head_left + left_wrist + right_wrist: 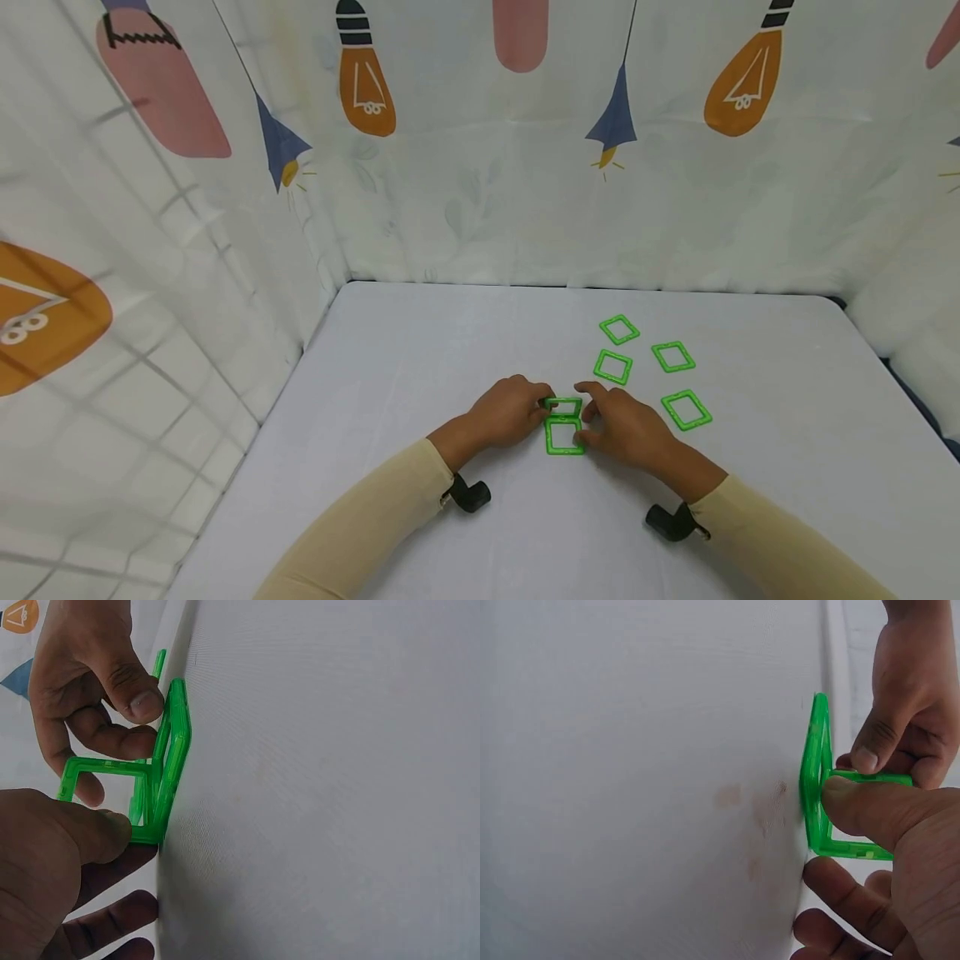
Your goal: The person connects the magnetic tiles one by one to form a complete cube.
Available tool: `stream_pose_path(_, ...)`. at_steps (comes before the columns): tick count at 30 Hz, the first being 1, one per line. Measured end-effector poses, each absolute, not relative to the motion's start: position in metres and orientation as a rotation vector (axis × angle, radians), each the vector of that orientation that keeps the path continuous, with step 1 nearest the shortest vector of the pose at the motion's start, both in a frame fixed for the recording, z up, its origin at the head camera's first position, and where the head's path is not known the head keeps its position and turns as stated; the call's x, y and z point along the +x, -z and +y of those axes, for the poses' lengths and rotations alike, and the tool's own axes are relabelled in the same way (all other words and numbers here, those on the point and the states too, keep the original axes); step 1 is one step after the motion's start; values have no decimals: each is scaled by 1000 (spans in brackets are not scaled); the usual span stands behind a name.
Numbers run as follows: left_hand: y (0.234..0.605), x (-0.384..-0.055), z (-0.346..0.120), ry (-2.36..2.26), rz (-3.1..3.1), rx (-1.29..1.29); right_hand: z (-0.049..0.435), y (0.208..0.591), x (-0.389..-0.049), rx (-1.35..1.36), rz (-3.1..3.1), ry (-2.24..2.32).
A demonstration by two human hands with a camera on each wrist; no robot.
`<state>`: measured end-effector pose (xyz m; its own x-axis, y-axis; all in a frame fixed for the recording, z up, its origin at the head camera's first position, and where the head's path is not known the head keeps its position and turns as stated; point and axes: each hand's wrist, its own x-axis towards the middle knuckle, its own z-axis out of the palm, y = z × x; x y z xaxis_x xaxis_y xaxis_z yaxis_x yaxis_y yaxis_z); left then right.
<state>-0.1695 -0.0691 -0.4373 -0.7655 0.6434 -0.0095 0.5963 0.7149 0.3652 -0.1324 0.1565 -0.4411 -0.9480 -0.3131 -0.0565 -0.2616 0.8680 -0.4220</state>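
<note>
Two green square frames, open in the middle, meet along one edge on the white table. The nearer frame (564,451) lies low, slightly tilted in the wrist views, while the farther frame (105,763) stands up from their shared edge. From the left, my left hand (506,410) pinches the standing frame's side, its thumb (112,829) on the green border. My right hand (630,425) holds the right side of the pair, thumb (844,799) against the nearer frame's edge and another fingertip close beside it. Its index finger reaches out above, toward the standing frame.
Beyond my right hand lie more green square frames, a back one (628,340), one nearer (627,372), and two to the right, one farther (679,369) and one closer (697,425). White printed curtains (480,208) hang behind the table (420,350) and on its left.
</note>
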Motion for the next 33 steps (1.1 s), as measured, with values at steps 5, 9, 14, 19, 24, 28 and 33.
stream_pose_path(5, 437, -169, -69, -491, 2795, 1028, 156, 443, -129, -460, 2922, 622)
stream_pose_path(9, 438, -170, -69, -479, 2801, 1035, 156, 442, -127, -477, 2925, 635)
stream_pose_path(14, 437, -169, -70, -485, 2794, 1046, 156, 440, -126, -495, 2927, 656)
stream_pose_path(19, 436, -169, -71, -479, 2786, 1050, 157, 439, -126, -495, 2910, 676)
stream_pose_path(24, 434, -168, -71, -460, 2779, 1052, 159, 438, -127, -511, 2894, 707)
stream_pose_path(28, 431, -165, -71, -475, 2765, 1055, 160, 437, -128, -533, 2884, 728)
stream_pose_path(33, 430, -162, -71, -491, 2754, 1060, 161, 437, -129, -539, 2866, 729)
